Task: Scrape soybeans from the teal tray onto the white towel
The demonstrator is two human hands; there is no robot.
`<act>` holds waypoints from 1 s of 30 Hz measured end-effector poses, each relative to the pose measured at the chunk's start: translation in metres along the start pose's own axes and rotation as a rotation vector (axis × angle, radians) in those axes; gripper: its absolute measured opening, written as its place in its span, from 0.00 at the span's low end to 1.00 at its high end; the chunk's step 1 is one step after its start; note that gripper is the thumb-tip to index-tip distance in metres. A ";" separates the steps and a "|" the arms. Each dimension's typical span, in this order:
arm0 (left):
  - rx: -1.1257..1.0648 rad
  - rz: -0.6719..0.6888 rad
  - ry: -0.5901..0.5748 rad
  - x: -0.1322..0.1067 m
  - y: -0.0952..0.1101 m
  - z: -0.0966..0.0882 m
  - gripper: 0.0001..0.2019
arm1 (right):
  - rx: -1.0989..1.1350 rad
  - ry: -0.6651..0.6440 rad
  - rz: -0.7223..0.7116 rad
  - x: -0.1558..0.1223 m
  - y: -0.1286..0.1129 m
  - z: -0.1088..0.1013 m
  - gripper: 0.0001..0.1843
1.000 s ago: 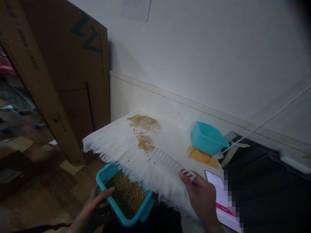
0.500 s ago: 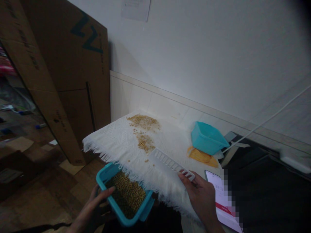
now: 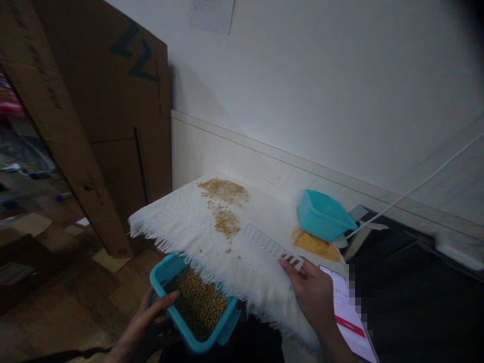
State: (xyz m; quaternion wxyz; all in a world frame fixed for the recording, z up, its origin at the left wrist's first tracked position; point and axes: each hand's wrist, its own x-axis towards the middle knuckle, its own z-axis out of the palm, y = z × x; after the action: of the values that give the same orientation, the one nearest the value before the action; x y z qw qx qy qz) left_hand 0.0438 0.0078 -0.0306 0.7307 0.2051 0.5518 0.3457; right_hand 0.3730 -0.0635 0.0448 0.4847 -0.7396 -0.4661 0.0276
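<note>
At near left, the left hand (image 3: 146,318) grasps a blue rectangular plastic bin (image 3: 197,346); the right hand (image 3: 313,293) clasps a white slatted plastic strip (image 3: 264,243).

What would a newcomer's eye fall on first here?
Probably the turquoise bin of beans below the fringed edge of the white cloth, its rim held by the left hand. Next, the loose beans on the cloth, near the slotted white strip in the right hand. A second turquoise bin sits farther right.
</note>
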 end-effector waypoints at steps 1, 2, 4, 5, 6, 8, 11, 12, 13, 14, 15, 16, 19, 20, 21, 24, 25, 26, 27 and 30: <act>-0.001 -0.003 0.002 0.001 0.000 0.000 0.48 | 0.013 0.014 -0.002 0.003 -0.002 0.000 0.22; -0.004 -0.006 0.004 0.003 0.000 -0.001 0.48 | 0.026 0.029 -0.002 0.006 -0.003 0.001 0.22; -0.010 -0.012 0.009 0.005 -0.001 -0.002 0.49 | 0.052 0.043 0.004 0.010 -0.007 0.001 0.21; -0.013 -0.013 0.009 0.006 -0.001 -0.002 0.50 | 0.067 0.043 0.012 0.010 -0.009 0.000 0.21; -0.016 -0.013 0.007 0.006 -0.002 -0.002 0.51 | 0.082 0.038 0.023 0.009 -0.011 0.000 0.20; -0.022 -0.005 0.007 0.006 -0.002 -0.002 0.51 | 0.104 0.023 0.047 0.007 -0.015 0.000 0.19; -0.026 -0.004 0.020 0.005 -0.001 -0.001 0.49 | 0.100 0.009 0.053 0.003 -0.017 0.000 0.18; -0.021 -0.008 0.027 0.004 0.000 -0.001 0.47 | 0.096 0.004 0.048 0.002 -0.016 0.001 0.19; -0.014 -0.014 0.032 0.003 0.001 0.000 0.46 | 0.091 -0.004 0.041 0.001 -0.014 0.002 0.19; -0.009 -0.017 0.031 0.002 0.002 0.001 0.45 | 0.086 -0.012 0.035 0.001 -0.013 0.003 0.19; -0.008 -0.017 0.028 0.001 0.003 0.002 0.44 | 0.079 -0.021 0.029 0.000 -0.010 0.004 0.19; -0.010 -0.018 0.027 0.000 0.003 0.002 0.44 | 0.070 -0.029 0.024 0.000 -0.008 0.005 0.20; -0.019 -0.022 0.026 0.000 0.004 0.003 0.44 | 0.041 -0.039 0.016 -0.001 -0.004 0.007 0.20; -0.020 -0.022 0.026 0.000 0.004 0.002 0.44 | 0.041 -0.043 0.016 -0.001 -0.003 0.007 0.20; -0.017 -0.023 0.025 0.002 0.004 0.002 0.44 | 0.052 -0.048 0.018 -0.002 -0.004 0.007 0.20; -0.001 -0.027 0.026 0.006 0.003 -0.001 0.47 | 0.108 -0.063 0.024 -0.002 -0.007 0.008 0.19; 0.002 -0.026 0.027 0.008 0.002 -0.002 0.48 | 0.122 -0.069 0.026 -0.002 -0.009 0.008 0.19; 0.004 -0.027 0.026 0.009 0.002 -0.003 0.49 | 0.130 -0.076 0.027 -0.002 -0.011 0.008 0.19; 0.004 -0.028 0.025 0.010 0.001 -0.003 0.49 | 0.133 -0.083 0.028 -0.001 -0.013 0.009 0.19; 0.002 -0.035 0.030 0.009 0.002 -0.003 0.46 | 0.136 -0.094 0.028 0.001 -0.017 0.011 0.19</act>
State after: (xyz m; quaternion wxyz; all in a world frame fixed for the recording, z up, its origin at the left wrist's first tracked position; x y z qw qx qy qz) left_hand 0.0420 0.0150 -0.0360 0.7281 0.1913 0.5664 0.3353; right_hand 0.3566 -0.0533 0.0520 0.5111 -0.7092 -0.4750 0.1009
